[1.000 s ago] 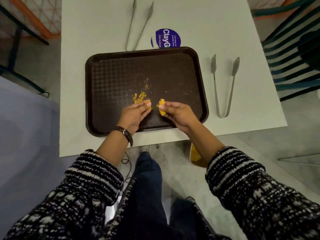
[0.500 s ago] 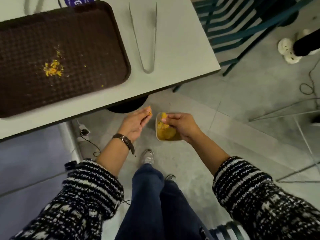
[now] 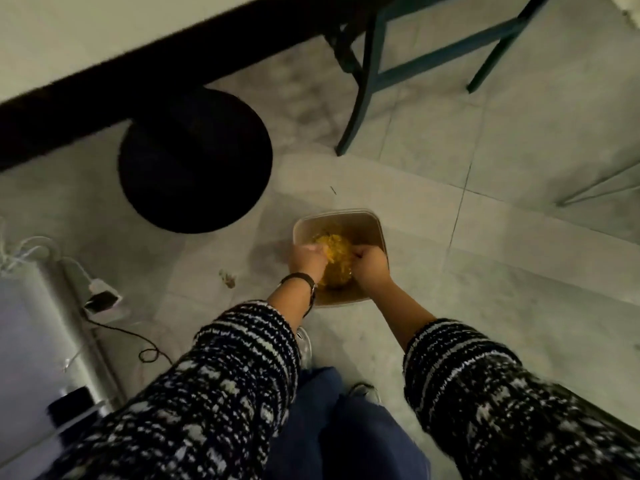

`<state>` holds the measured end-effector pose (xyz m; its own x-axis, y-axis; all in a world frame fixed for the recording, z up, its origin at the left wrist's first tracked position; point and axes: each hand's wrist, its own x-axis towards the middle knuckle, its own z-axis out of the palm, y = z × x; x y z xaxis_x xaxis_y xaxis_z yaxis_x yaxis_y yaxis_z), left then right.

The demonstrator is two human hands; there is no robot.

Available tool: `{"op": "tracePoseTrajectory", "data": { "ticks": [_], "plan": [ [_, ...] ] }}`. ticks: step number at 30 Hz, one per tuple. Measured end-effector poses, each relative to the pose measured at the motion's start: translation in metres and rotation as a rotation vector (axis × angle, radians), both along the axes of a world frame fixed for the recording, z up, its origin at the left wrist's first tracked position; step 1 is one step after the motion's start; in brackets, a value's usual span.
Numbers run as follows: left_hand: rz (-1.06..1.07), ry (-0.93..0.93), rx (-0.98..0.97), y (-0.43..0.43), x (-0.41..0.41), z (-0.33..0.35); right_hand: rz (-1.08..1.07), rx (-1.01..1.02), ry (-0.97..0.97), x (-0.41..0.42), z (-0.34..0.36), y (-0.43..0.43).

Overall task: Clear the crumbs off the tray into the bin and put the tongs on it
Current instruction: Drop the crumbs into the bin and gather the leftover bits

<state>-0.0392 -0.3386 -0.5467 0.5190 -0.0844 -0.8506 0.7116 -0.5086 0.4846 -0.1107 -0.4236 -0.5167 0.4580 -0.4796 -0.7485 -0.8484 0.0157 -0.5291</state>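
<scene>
A small square tan bin (image 3: 346,213) stands on the grey tiled floor below the table, with a heap of yellow crumbs (image 3: 337,244) inside it. Both my hands reach down into the bin. My left hand (image 3: 306,259), a dark band at its wrist, has its fingers bunched together over the crumbs. My right hand (image 3: 370,268) is curled at the bin's right side, knuckles up. Motion blur hides whether either hand still holds crumbs. The tray and the tongs are out of view, up on the table.
The white table's dark edge (image 3: 138,74) crosses the top left, with its round black base (image 3: 195,161) just left of the bin. Teal chair legs (image 3: 360,91) stand behind. A power adapter with a black cable (image 3: 102,299) lies on the floor at left.
My view has dropped from the tabletop to the floor. Both hands carried pinches of crumbs off the tray and have gone down into the bin.
</scene>
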Motion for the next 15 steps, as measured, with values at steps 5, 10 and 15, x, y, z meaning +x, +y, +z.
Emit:
{"op": "tracePoseTrajectory", "data": {
  "ticks": [5,10,15],
  "plan": [
    [0.036,0.19,-0.029,-0.006,-0.009,-0.048,0.01,0.011,0.001,0.002,-0.03,0.01],
    [0.357,0.31,-0.274,-0.017,-0.01,0.005,-0.164,0.099,-0.237,0.016,-0.017,0.033],
    [0.407,0.26,-0.334,-0.027,-0.006,0.013,-0.328,0.332,-0.076,0.013,-0.037,0.032]
  ]
}}
